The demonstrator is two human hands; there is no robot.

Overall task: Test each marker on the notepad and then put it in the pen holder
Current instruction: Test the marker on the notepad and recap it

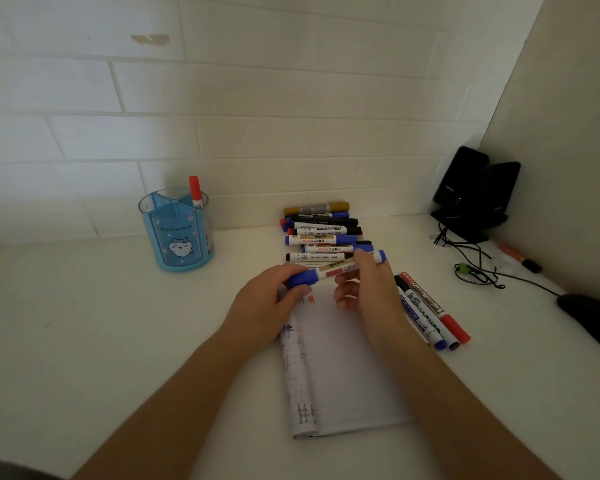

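A blue-capped marker [333,270] is held level above the top of the lined notepad [343,368]. My left hand [267,303] grips its blue cap end. My right hand [368,289] pinches the barrel near the other blue end. The notepad shows small red and blue marks near its top left. A pile of several markers [321,230] lies behind the notepad by the wall. To the right of the notepad lie three more markers [430,313]. The blue pen holder [177,233] stands at the left with one red marker [195,190] upright in it.
Black speakers [475,192] with tangled cables [475,265] stand in the right corner. An orange highlighter [518,256] lies by the right wall. A black mouse [593,320] sits at the right edge. The tiled wall runs behind the white desk [101,323].
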